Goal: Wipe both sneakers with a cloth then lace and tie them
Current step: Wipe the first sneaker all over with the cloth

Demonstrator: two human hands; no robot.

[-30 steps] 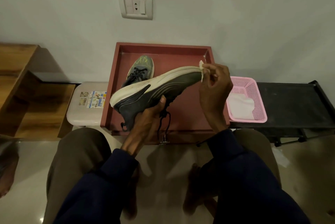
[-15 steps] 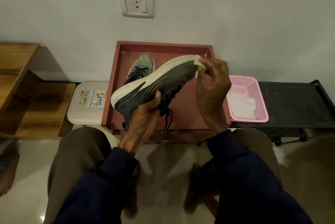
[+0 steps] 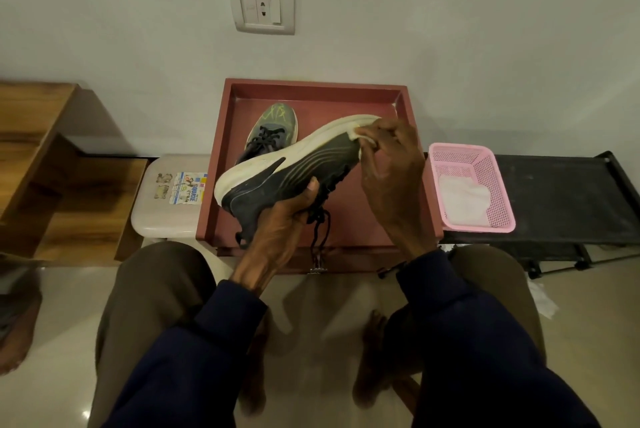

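Sideways, dark sneaker, thick cream sole.

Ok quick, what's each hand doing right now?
Left hand: closed around the dark sneaker, holding it up.
Right hand: pinching a small cloth against the sneaker's toe.

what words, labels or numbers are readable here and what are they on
"SQUARE": sideways on the sticker on the pale stool.
Sticker's smaller print: too small to read.
Yellow-green marks on the green-toed sneaker: scribbles, not legible as letters.
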